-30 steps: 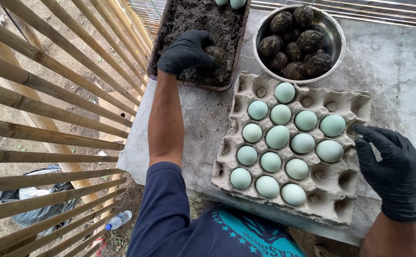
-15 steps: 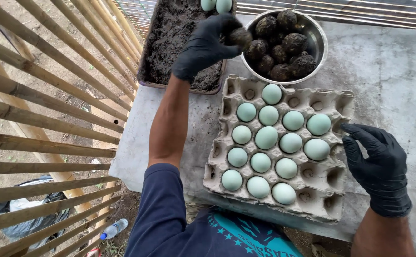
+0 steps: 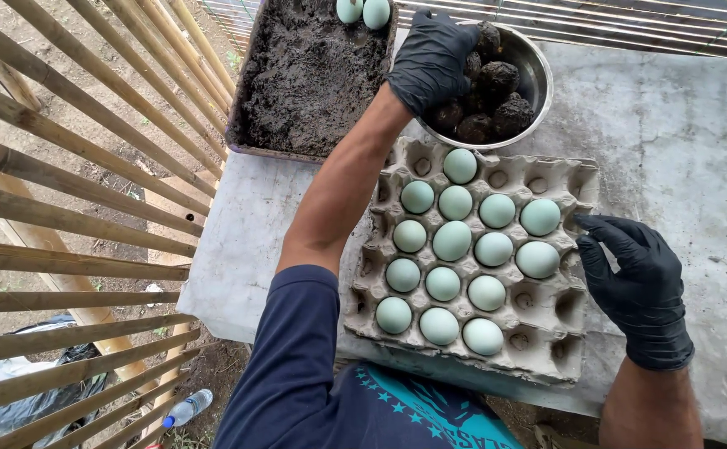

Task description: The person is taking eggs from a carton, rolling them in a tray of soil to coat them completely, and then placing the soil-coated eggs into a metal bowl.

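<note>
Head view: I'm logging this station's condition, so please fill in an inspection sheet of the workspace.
Surface: grey concrete table, soil specks.
Job's things: cardboard egg tray with pale green eggs; metal bowl of mud-coated balls; tray of dark mud with two clean eggs at its far end.
Clutter: nothing seen.
Grippers: left hand, black-gloved, over the bowl; right hand, black-gloved, at the egg tray's edge.
Cables: nothing seen.
Surroundings: bamboo slat fence, plastic bottle, black bag on the dirt.
</note>
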